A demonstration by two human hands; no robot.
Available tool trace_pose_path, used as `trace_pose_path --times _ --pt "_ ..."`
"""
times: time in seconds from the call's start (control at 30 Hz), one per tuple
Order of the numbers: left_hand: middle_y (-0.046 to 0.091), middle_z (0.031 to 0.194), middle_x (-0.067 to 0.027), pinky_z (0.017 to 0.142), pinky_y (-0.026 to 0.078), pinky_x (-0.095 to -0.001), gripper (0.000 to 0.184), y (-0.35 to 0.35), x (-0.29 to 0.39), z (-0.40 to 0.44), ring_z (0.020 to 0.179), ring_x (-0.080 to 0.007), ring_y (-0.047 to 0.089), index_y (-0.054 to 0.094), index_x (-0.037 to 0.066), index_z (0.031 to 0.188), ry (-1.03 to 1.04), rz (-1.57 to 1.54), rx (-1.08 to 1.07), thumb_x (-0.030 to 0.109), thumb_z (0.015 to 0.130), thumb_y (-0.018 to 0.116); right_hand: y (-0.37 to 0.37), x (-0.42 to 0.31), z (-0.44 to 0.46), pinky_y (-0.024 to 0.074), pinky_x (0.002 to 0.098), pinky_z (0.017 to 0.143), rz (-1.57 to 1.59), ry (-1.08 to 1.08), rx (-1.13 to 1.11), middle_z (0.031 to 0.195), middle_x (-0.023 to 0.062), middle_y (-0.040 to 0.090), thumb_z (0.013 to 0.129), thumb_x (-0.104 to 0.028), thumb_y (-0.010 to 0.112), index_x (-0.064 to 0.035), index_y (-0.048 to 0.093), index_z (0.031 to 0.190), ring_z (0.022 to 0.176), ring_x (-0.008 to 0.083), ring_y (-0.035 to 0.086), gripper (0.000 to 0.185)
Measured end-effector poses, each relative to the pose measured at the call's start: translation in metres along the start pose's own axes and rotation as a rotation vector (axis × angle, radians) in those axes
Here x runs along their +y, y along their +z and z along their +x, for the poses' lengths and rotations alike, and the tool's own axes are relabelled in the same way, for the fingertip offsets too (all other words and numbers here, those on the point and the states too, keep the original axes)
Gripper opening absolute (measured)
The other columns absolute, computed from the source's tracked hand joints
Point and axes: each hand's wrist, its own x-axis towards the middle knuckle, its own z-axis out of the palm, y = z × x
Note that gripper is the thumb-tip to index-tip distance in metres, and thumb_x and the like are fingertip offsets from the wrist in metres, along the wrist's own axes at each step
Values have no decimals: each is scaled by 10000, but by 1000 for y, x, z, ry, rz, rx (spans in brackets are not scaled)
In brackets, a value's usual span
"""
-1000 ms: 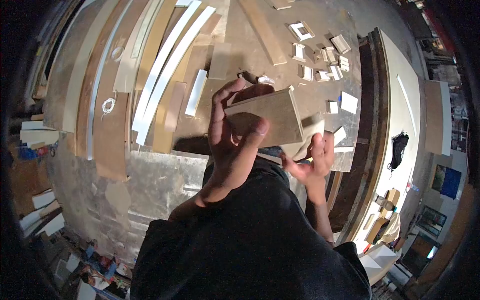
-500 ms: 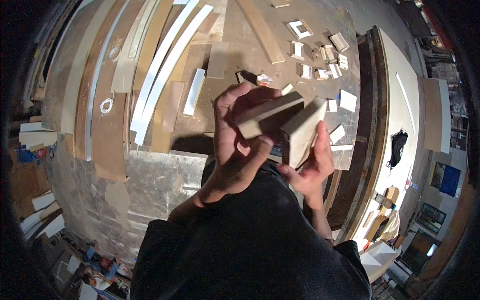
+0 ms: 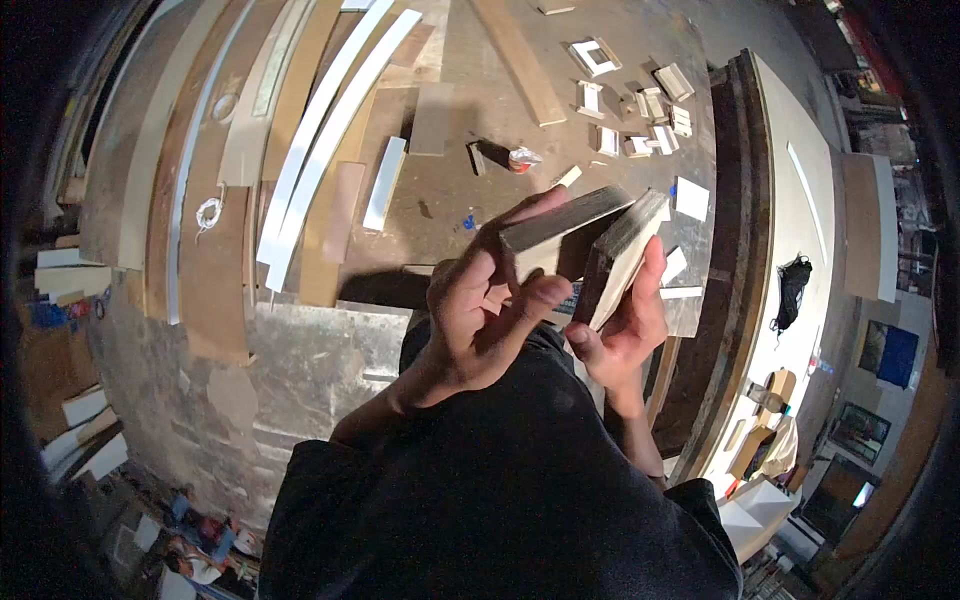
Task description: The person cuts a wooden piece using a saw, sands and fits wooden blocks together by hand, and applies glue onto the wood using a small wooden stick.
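My left hand (image 3: 478, 310) grips a short wood block (image 3: 565, 222) between its thumb and fingers, with the block's dark, rough edge turned up. Close beside it, my right hand (image 3: 628, 330) holds a second wood block (image 3: 625, 250), tilted, its pale face toward the right fingers and a dark edge on top. The two blocks nearly meet at their upper ends and spread apart lower down. Below the hands is the dark cloth of my clothing (image 3: 500, 480). Parts of both blocks are hidden by the fingers.
Long boards and white strips (image 3: 340, 130) lie on the left of the worktable (image 3: 440, 190). Several small wood assemblies (image 3: 597, 57) sit at its far right. A pale panel (image 3: 800, 210) bearing a black cord bundle (image 3: 793, 290) stands on the right. Another person (image 3: 195, 562) is at lower left.
Both blocks have been turned so their dark edges now face up toward me. The left block has shifted slightly right, and my left fingers have rotated with it.
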Motion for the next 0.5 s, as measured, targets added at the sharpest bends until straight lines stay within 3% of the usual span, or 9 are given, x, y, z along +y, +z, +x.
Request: trace_pose_path --times 0.07,0.2,0.33,0.4,0.43,0.5 --pt "417 1508 -255 1116 385 -397 636 3 2 -2 1343 -276 484 401 -136 1414 -123 -13 -36 121 920 708 2 4 0 435 439 1054 -50 -39 34 1486 295 438 717 -331 884 45 309 1523 1291 393 536 1060" --pt "278 1567 -310 1146 342 -427 694 0 -5 -7 1432 -332 357 317 -155 1455 -55 -6 -126 46 905 689 5 2 1 431 432 1060 -41 47 41 1505 298 412 722 -320 886 57 328 1510 1304 383 527 1037" --pt "245 1582 -304 1138 349 -419 711 -6 -1 -6 1446 -329 326 302 -150 1466 -40 136 -178 38 900 690 11 -6 5 414 425 1078 -15 93 48 1500 301 418 718 -330 888 67 336 1502 1334 363 500 1038" --pt "443 1477 -287 1051 441 -367 588 -7 4 -3 1335 -280 490 426 -140 1400 -3 322 -100 44 904 682 13 -5 6 379 422 1109 57 105 41 1492 289 435 733 -297 877 86 341 1489 1359 346 473 1002" --pt "443 1477 -287 1051 441 -367 588 -8 6 -3 1335 -280 490 426 -140 1400 -3 323 -100 44 904 682 13 -6 6 379 422 1109 59 105 42 1492 289 435 733 -297 877 86 341 1489 1359 346 473 1002" --pt "702 1129 -205 813 557 -299 357 -11 12 2 1007 -237 714 607 -107 1200 -26 321 97 80 908 690 13 -9 10 350 427 1133 161 170 -22 1489 276 447 724 -221 871 60 360 1491 1374 347 459 963"
